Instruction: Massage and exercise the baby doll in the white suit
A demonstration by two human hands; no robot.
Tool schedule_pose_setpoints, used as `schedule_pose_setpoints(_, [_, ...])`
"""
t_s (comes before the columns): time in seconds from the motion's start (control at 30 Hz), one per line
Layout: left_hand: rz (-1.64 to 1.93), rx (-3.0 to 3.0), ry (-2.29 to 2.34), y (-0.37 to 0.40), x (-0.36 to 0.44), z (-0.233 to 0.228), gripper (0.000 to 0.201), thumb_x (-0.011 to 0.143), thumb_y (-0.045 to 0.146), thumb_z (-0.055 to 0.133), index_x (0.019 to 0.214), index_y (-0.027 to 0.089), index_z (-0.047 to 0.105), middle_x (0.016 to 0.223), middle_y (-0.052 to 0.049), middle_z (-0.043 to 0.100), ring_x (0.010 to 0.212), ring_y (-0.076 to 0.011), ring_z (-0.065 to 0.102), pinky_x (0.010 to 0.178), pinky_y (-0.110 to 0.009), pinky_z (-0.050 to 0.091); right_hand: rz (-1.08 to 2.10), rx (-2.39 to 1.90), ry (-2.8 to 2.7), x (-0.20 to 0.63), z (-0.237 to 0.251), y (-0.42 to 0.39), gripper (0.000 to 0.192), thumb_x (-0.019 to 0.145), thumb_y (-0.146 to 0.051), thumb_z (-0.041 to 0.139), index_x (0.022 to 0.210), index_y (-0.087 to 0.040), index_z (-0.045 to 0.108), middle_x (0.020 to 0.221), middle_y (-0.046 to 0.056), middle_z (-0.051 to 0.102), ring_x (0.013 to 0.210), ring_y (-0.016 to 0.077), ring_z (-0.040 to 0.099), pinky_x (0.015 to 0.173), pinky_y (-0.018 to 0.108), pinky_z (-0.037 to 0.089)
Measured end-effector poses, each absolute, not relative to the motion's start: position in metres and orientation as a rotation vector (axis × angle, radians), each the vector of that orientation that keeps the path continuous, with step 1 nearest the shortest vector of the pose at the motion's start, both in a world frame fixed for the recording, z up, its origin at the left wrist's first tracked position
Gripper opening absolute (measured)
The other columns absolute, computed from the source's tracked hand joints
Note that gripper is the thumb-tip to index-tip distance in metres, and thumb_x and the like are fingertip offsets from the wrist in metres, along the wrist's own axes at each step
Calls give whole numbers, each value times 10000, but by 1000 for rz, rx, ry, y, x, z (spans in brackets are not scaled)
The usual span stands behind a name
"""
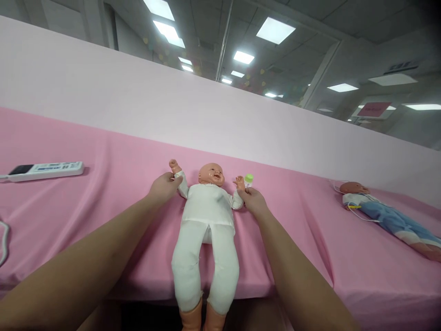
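Observation:
A baby doll (206, 216) in a white one-piece suit lies on its back on the pink sheet (103, 193), head away from me, legs hanging over the near edge. My left hand (163, 187) grips the doll's arm on the left side at the sleeve. My right hand (253, 200) holds the doll's other arm at the wrist. A small green-capped bottle (248, 179) stands just beyond my right hand; whether my fingers touch it I cannot tell.
A second doll (386, 216) in blue clothes lies on the sheet at the far right, a thin cord at its neck. A white remote-like device (44, 170) rests at the far left. A pale pink wall (138, 105) rises behind the bed.

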State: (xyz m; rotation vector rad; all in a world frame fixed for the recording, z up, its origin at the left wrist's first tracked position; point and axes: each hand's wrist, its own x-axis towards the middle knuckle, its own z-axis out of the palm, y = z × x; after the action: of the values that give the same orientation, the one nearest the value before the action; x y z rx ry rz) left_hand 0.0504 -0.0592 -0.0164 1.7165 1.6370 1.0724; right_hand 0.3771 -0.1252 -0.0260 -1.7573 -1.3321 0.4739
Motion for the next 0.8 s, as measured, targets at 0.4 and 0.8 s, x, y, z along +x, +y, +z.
schedule_pose_setpoints(0.4, [1061,2127,1455,-84,75,-9,367,838,490,546,1099,266,676,977,-30,711,845,-218,655,700,-286,460,532,-1414,-1511,353,-25,-132,349,724,-506,724,925,-223,684,772,6,617,659,153,515,604,271,419])
schedule_pose_setpoints(0.8, [1096,1810,1495,-70,58,-14,307,820,502,566,910,226,663,811,-22,695,674,-184,638,553,-259,423,532,-1540,-1291,373,-29,-124,401,726,-575,680,818,-185,657,709,31,636,644,170,557,550,261,422])
